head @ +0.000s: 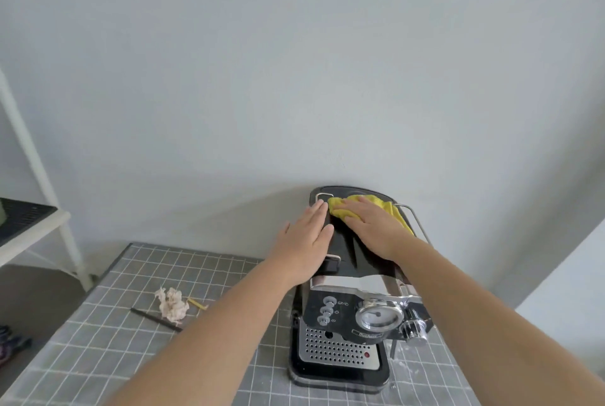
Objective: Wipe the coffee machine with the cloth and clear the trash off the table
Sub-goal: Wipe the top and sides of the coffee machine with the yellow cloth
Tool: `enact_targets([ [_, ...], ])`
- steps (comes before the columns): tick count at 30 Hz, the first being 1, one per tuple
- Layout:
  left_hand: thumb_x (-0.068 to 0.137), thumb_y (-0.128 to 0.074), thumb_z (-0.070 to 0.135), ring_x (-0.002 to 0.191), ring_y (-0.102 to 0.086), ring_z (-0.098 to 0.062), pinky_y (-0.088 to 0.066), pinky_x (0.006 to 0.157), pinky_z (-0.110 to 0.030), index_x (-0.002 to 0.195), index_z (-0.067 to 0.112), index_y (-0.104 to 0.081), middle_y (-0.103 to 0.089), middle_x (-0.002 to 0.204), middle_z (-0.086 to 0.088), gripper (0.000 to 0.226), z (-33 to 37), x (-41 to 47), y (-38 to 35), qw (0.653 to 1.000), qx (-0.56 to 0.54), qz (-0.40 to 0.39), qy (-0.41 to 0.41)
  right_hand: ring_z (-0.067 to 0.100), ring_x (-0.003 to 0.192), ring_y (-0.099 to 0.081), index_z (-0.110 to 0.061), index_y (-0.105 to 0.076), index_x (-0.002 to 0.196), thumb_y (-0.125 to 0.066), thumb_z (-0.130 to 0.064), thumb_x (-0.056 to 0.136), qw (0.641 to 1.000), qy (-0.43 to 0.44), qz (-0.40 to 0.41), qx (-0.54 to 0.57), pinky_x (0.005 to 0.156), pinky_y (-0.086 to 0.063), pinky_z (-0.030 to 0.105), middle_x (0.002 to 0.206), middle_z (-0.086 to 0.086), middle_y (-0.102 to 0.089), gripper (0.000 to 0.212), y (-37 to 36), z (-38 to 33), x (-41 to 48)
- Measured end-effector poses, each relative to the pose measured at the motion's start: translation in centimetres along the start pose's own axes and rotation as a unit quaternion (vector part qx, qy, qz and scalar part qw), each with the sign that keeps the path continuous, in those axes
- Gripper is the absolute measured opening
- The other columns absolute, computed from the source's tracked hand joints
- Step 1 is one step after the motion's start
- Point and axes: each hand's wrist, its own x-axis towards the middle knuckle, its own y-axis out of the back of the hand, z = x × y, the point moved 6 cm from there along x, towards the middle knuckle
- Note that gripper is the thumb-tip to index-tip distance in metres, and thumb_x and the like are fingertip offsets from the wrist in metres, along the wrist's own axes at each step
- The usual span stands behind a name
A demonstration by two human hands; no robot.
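Espresso machine (343,317), table (98,356) far edge: right grip (370,229), flat, pressed yellow cloth (397,214) on top; left grip (307,235) lay flat alongside.

Background: plain pale grey wall (294,62) fills the top half. Left side: 1 white shelf unit (36,235) with a slanted upright post and a black ribbed mat (23,219) lying on the shelf. Brownish-grey floor (32,294) under it. Blurred dark objects (9,340) low left on the floor, can't identify. Right side: white panel (573,291) angled against the wall.
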Motion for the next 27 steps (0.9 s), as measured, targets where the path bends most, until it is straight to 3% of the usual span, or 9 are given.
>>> enact_targets([
  [3, 0.103, -0.014, 0.04, 0.148, 0.0, -0.004, -0.006, 0.122, -0.041, 0.154, 0.029, -0.004, 0.0, 0.162, 0.013, 0.053, -0.4, -0.9, -0.3, 1.0, -0.01, 0.021, -0.015, 0.011, 0.148, -0.01, -0.033, -0.039, 0.142, -0.032, -0.034, 0.1, 0.999, -0.012, -0.001, -0.053, 0.119, -0.006, 0.038, 0.154, -0.014, -0.029, 0.042, -0.6, -0.9, 0.2],
  [5, 0.103, -0.014, 0.04, 0.148, 0.001, -0.003, -0.005, 0.123, -0.04, 0.154, 0.027, -0.003, 0.0, 0.162, 0.012, 0.054, -0.8, -2.1, -0.8, 0.997, -0.057, 0.041, -0.022, 0.007, 0.143, -0.022, -0.029, -0.047, 0.138, -0.037, -0.03, 0.1, 1.0, -0.001, 0.012, 0.004, 0.115, -0.01, 0.027, 0.147, -0.017, -0.039, 0.039, -0.3, -1.5, -1.9],
  [8, 0.102, -0.018, 0.042, 0.145, 0.005, 0.003, -0.005, 0.123, -0.037, 0.153, 0.027, -0.002, 0.004, 0.161, 0.014, 0.056, -2.2, -4.3, -1.8, 0.99, -0.123, 0.066, -0.003, 0.009, 0.119, -0.052, -0.03, -0.067, 0.115, -0.044, -0.024, 0.099, 0.986, -0.035, 0.016, 0.16, 0.1, -0.032, 0.022, 0.115, -0.023, -0.063, 0.029, 0.7, -1.4, -5.4],
  [11, 0.1, -0.016, 0.049, 0.144, 0.003, 0.004, -0.008, 0.123, -0.039, 0.152, 0.029, -0.003, 0.002, 0.161, 0.016, 0.058, -2.8, -6.1, -3.0, 0.989, -0.13, 0.068, -0.006, 0.016, 0.084, -0.066, -0.021, -0.072, 0.093, -0.044, -0.024, 0.099, 0.963, -0.077, 0.047, 0.253, 0.076, -0.048, 0.024, 0.078, -0.009, -0.073, 0.029, 2.8, -2.3, -4.6],
  [14, 0.103, -0.018, 0.042, 0.147, 0.0, 0.0, -0.007, 0.123, -0.038, 0.153, 0.028, -0.006, -0.003, 0.161, 0.013, 0.054, -2.7, -6.6, -3.4, 0.988, -0.134, 0.071, -0.009, 0.018, 0.068, -0.052, -0.022, -0.066, 0.102, -0.042, -0.03, 0.098, 0.978, -0.066, 0.132, 0.151, 0.063, -0.039, 0.029, 0.072, 0.0, -0.056, 0.025, 4.9, -4.7, -0.2],
  [17, 0.101, -0.021, 0.047, 0.145, 0.004, 0.003, -0.002, 0.122, -0.034, 0.153, 0.03, -0.005, -0.002, 0.161, 0.016, 0.057, -2.6, -7.2, -3.7, 0.985, -0.151, 0.077, -0.012, 0.024, 0.102, -0.051, -0.023, -0.063, 0.114, -0.037, -0.029, 0.099, 0.998, -0.015, 0.001, -0.054, 0.082, -0.038, 0.032, 0.1, 0.004, -0.054, 0.03, 1.4, -8.1, 4.7],
  [19, 0.098, -0.023, 0.054, 0.143, 0.008, 0.006, 0.003, 0.12, -0.028, 0.153, 0.031, -0.005, -0.001, 0.16, 0.019, 0.062, -2.7, -7.6, -4.1, 0.985, -0.156, 0.077, -0.013, 0.029, 0.119, -0.044, -0.016, -0.062, 0.12, -0.036, -0.024, 0.099, 0.968, -0.029, -0.111, -0.223, 0.091, -0.035, 0.034, 0.097, 0.001, -0.05, 0.035, -1.5, -8.8, 6.0],
  [21, 0.097, -0.027, 0.055, 0.144, 0.006, 0.005, 0.002, 0.119, -0.028, 0.153, 0.03, -0.007, -0.004, 0.16, 0.018, 0.065, -2.9, -7.8, -4.3, 0.986, -0.142, 0.09, -0.016, 0.03, 0.117, -0.049, -0.011, -0.066, 0.111, -0.042, -0.023, 0.094, 0.933, -0.029, -0.158, -0.322, 0.086, -0.04, 0.033, 0.098, 0.005, -0.056, 0.032, -2.6, -9.2, 6.1],
  [27, 0.082, -0.034, 0.075, 0.138, -0.035, -0.012, -0.027, 0.116, -0.04, 0.145, 0.025, -0.029, -0.043, 0.145, 0.008, 0.081, -4.5, -7.4, -3.8, 0.981, -0.105, 0.164, 0.018, 0.027, 0.099, -0.055, -0.012, -0.064, 0.114, -0.045, -0.027, 0.094, 0.892, -0.032, -0.228, -0.39, 0.087, -0.042, 0.031, 0.118, 0.008, -0.063, 0.031, -3.8, -10.2, 4.1],
])
